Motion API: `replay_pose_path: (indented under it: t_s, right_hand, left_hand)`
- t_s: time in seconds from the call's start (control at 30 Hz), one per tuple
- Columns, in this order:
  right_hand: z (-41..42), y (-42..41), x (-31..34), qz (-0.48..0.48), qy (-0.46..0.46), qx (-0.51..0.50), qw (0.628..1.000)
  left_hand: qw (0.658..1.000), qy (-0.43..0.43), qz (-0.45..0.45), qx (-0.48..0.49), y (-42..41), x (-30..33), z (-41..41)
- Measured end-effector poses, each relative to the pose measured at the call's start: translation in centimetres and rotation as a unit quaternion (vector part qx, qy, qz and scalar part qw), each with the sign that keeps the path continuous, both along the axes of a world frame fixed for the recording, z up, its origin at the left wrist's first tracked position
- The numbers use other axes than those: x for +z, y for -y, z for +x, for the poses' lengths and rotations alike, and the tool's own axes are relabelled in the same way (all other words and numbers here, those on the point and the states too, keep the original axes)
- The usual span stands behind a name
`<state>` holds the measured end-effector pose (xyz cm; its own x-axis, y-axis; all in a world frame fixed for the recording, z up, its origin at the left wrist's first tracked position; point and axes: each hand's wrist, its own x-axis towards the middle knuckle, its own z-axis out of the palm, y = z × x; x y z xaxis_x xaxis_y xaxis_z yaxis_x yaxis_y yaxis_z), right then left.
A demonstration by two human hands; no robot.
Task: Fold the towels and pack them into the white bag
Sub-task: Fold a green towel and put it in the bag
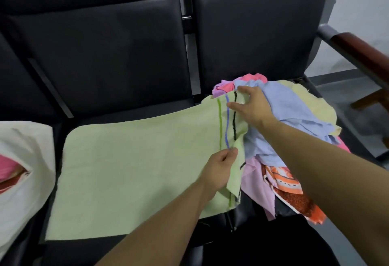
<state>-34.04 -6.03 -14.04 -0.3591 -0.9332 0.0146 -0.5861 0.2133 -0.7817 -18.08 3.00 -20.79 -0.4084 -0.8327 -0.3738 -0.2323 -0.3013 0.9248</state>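
Pinching the green towel (134, 167) at its striped end, left hand (219, 171) near, right hand (250, 108) far.

Dim, even indoor light; soft shadows only; wide-angle bending at the edges; slight blur throughout; no glare.

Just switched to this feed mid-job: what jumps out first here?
The big pale green towel spread flat across the dark seat, with both hands at its striped right end: the left hand pinches the near edge, the right hand grips the far corner. Right of it lies a jumbled heap of coloured towels; at the left edge sits the white bag, pink cloth showing inside.
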Motion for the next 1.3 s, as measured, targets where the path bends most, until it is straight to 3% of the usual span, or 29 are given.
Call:
replay_pose_path:
  t_s: [0.1, 0.3, 0.57, 0.7, 0.9, 1.17, 1.3]
  right_hand:
    - [-0.9, 0.3, 1.2, 0.0, -0.025, -0.011, 1.0]
    - [-3.4, -0.6, 3.1, 0.028, -0.071, -0.038, 0.996]
    - [-1.0, -0.4, 4.3, 0.039, -0.146, -0.019, 0.988]
    - [3.3, 0.4, 5.3, 0.034, -0.046, 0.005, 0.998]
    - [11.0, 3.7, 4.7, 0.05, 0.103, 0.0, 0.993]
    - [23.6, 7.2, 2.1, 0.098, 0.119, 0.096, 0.983]
    - [29.2, 8.5, 0.5, 0.109, 0.126, 0.12, 0.979]
  left_hand:
    - [0.997, -0.061, 0.047, -0.028, 0.0, 0.8, -0.1]
    - [0.992, -0.069, 0.088, -0.06, -0.6, 2.8, -1.9]
    - [0.997, -0.056, 0.048, -0.033, -0.1, 4.8, 1.8]
    - [1.0, 0.024, -0.015, 0.004, 0.9, 5.5, 7.1]
    - [0.997, 0.053, -0.009, 0.058, 0.8, 6.3, 15.6]
    - [0.991, 0.045, -0.01, 0.126, 2.4, 3.5, 25.5]
    - [0.983, 0.083, -0.006, 0.163, 2.9, 1.5, 30.9]
